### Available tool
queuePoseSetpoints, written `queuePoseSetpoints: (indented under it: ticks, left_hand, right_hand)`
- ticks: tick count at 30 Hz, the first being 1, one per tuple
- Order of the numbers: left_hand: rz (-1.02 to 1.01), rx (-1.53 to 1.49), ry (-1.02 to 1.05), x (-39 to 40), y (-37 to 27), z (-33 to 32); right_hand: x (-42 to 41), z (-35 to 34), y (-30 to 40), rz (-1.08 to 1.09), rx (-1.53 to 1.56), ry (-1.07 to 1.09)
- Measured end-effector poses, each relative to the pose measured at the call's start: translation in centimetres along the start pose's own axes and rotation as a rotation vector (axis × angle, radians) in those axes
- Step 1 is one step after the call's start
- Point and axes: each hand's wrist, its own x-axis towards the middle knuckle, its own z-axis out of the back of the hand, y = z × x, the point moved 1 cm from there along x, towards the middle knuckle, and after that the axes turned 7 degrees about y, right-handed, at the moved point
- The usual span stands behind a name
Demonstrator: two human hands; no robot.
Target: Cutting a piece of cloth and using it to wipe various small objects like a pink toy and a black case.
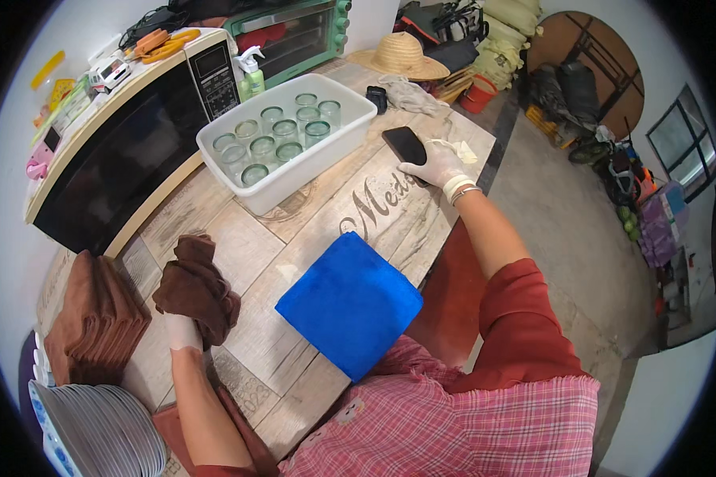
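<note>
My left hand (183, 332), in a thin whitish glove, is tucked into a crumpled dark brown cloth (194, 280) above the table's left part. The cloth hides its fingers. My right hand (441, 167), gloved too, grips a black smartphone (404, 145) near the table's right edge; its thumb lies along the near side. A pale strip or wrapper (466, 152) shows just beyond that hand. Between my arms a folded bright blue cloth (351, 304) lies at the front edge. Left of the brown cloth stands a stack of folded brown cloths (95, 322).
A white plastic tub (310, 173) holds several upturned green-tinted glasses (284, 128). Behind it are a microwave oven (125, 143), a spray bottle (252, 74) and a green toaster oven (292, 42). Stacked plates (101, 432) stand front left. A straw hat (403, 56) lies at the back.
</note>
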Motion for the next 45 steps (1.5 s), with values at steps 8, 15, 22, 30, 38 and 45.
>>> queuePoseSetpoints:
  ticks: [8,15,22,30,38,45]
  left_hand:
    - [-0.524,-1.852,-0.171,5.8,5.0,-11.2]
    - [-0.47,-1.784,-0.178,5.3,4.4,-10.3]
    - [-0.419,-1.712,-0.175,4.8,4.3,-9.7]
    - [-0.359,-1.629,-0.173,3.9,4.1,-9.4]
    - [-0.296,-1.546,-0.183,2.7,4.0,-8.8]
    - [-0.149,-2.165,-0.039,-1.3,1.7,-4.3]
  right_hand:
    - [1.1,-0.3,0.9,-0.031,0.081,0.052]
    - [2.2,-0.6,0.4,0.011,0.123,0.083]
    - [2.9,0.1,0.7,-0.093,0.178,0.142]
    - [3.0,0.1,1.0,-0.115,0.173,0.146]
    - [2.9,0.5,1.9,-0.155,0.131,0.174]
    - [3.1,-0.2,1.5,-0.136,0.177,0.089]
